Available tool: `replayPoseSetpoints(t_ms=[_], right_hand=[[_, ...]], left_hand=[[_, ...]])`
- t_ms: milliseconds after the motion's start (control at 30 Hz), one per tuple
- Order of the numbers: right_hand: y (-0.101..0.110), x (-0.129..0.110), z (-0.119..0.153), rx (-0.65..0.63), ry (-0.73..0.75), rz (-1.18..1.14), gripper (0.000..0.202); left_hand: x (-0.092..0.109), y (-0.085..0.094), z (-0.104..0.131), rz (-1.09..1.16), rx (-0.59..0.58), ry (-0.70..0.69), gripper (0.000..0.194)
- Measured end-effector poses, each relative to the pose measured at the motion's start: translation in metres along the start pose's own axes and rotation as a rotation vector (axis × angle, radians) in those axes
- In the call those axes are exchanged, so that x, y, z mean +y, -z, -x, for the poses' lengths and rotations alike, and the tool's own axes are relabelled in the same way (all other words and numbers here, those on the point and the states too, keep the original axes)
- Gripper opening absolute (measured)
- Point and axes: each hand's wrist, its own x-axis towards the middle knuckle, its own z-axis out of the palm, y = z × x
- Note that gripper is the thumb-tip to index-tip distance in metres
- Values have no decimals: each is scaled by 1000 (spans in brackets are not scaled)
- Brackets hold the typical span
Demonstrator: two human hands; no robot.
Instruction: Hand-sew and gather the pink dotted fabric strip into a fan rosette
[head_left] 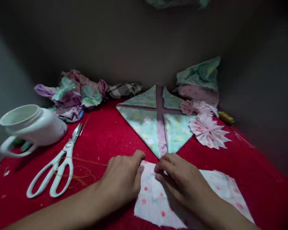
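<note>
A white cloth with red dots (146,204) lies on the red table covering in front of me. My left hand (124,175) is at its upper left corner, thumb and forefinger closed on the edge. Over the cloth's upper part, my right hand (180,179) pinches the fabric between thumb and fingers. Just beyond my hands is a green patterned square (144,124) with a mauve cross strip, one corner pointing toward me. White-handled scissors (69,145) lie to the left, with loose orange thread (84,175) around their handles.
A white mug (48,126) lies tilted at the left. Crumpled colourful fabrics (79,89) are piled behind it. Pleated pink fabric fans (208,131) and folded green cloth (199,76) sit at the right, beside a small yellowish roll (226,117). A dark wall stands behind.
</note>
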Motion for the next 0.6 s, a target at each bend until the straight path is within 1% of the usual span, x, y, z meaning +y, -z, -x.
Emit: replayPoseSetpoints(t_ms=[100, 233, 333, 433, 533, 600], right_hand=[[1, -3, -2, 39, 17, 16, 9], [0, -8, -1, 119, 57, 6, 5], [-5, -10, -1, 199, 61, 8, 7], [-11, -11, -2, 240, 21, -3, 8], [-15, -13, -4, 254, -54, -68, 8], [-16, -12, -5, 266, -79, -127, 14]], left_hand=[[4, -3, -3, 21, 15, 19, 17], [4, -7, -7, 56, 14, 57, 19], [2, -8, -9, 79, 8, 60, 21], [0, -5, -10, 127, -1, 50, 21], [-3, 1, -10, 240, -24, 38, 17], [-6, 3, -11, 333, -35, 60, 13]])
